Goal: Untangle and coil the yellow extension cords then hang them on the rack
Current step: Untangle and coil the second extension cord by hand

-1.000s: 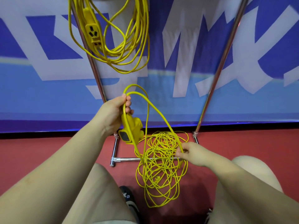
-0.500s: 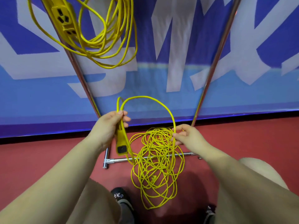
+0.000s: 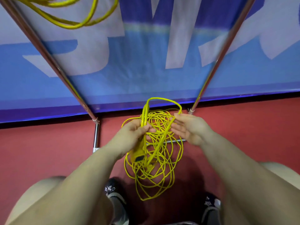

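Note:
A tangled yellow extension cord (image 3: 155, 172) lies in a loose heap on the red floor between my feet. My left hand (image 3: 133, 135) grips the cord just above its yellow socket block (image 3: 138, 155), which hangs below the fist. A small loop of cord (image 3: 162, 99) arches from that hand to my right hand (image 3: 186, 129), whose fingers are relaxed with the cord running past the fingertips. A second coiled yellow cord (image 3: 73, 21) hangs from the rack at the top left, mostly cut off by the frame.
The rack's two chrome uprights (image 3: 48, 59) (image 3: 222, 52) slant down to a base bar (image 3: 96, 135) on the red floor. A blue and white banner (image 3: 146, 62) hangs behind the rack. My knees and dark shoes (image 3: 113, 190) are at the bottom.
The view tilted down. My hands came closer together and lower, the loop between them shrank, and my right hand loosened from its pinch on the cord.

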The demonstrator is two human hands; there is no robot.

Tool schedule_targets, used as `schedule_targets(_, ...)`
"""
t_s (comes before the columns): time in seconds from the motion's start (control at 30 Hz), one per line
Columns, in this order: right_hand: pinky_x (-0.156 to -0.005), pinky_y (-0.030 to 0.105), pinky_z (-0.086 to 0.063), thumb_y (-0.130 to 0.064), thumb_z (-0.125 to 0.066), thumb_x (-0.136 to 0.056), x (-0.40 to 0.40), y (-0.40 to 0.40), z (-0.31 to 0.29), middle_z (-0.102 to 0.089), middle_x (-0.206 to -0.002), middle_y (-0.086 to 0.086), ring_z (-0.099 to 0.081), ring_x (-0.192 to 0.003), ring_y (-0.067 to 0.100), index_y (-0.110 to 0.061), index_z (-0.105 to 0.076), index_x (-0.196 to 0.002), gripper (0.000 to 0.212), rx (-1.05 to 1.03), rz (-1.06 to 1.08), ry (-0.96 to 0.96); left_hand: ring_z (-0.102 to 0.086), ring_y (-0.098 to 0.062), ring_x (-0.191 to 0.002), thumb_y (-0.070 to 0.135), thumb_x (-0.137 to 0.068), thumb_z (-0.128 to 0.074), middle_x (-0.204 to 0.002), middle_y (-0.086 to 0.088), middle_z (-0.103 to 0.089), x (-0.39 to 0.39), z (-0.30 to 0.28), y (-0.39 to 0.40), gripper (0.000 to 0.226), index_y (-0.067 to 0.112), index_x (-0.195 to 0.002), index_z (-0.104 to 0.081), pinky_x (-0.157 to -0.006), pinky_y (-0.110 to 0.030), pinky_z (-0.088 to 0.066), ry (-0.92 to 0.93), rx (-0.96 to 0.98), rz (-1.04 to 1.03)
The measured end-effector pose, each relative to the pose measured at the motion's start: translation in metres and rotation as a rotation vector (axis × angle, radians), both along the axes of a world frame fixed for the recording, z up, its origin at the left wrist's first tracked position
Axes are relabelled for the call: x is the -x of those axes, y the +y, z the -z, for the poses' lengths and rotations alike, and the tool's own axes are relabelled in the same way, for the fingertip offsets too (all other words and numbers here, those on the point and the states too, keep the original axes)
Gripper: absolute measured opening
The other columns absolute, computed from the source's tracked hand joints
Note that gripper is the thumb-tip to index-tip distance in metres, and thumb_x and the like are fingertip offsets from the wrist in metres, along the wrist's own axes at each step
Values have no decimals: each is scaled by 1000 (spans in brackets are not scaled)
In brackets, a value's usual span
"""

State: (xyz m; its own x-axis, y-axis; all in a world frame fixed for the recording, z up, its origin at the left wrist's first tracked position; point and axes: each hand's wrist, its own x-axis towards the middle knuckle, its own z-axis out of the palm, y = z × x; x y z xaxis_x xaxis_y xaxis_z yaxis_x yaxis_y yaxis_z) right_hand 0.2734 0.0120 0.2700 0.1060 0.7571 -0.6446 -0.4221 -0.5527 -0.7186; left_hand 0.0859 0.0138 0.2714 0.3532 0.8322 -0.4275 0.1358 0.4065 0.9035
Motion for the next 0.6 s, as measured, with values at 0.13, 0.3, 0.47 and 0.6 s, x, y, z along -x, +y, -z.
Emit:
schedule_targets(0.13, -43, 18, -52, -14, -56, -92, -2, 10, 5, -59, -84, 4, -65, -56, 11, -12, -50, -99, 9, 45, 80, 19, -57, -3, -56, 11, -96, -48, -71, 7, -69, -10, 16, 3, 7, 9, -93, -55, -51, -23, -51, 38, 43, 62)
schedule_targets(0.3, -43, 20, -53, -12, -56, -91, -8, 15, 9, -58, -84, 6, -64, -44, 8, -11, -50, -104, 14, 43, 178, 37, -52, -4, -44, 13, -97, -48, -63, 2, -67, -18, 22, 2, 15, 5, -89, -57, -46, -19, -45, 31, 80, 124)
schedule_targets(0.47, -62, 26, -55, -11, -54, -92, -9, 14, 10, -56, -90, 6, -64, -45, 9, -11, -51, -84, 9, 65, 235, 32, -50, -1, -39, 9, -100, -39, -49, 5, -62, -25, 23, -4, 19, -2, -91, -51, -42, -15, -43, -19, 113, 149)
schedule_targets(0.6, -55, 25, -56, -11, -54, -93, -9, 14, 8, -57, -87, 6, -64, -48, 10, -10, -51, -78, 15, 69, 299, 39, -55, 0, -50, 9, -98, -43, -58, 6, -67, -22, 26, -5, 19, 8, -82, -54, -49, -13, -45, -53, 123, 147)
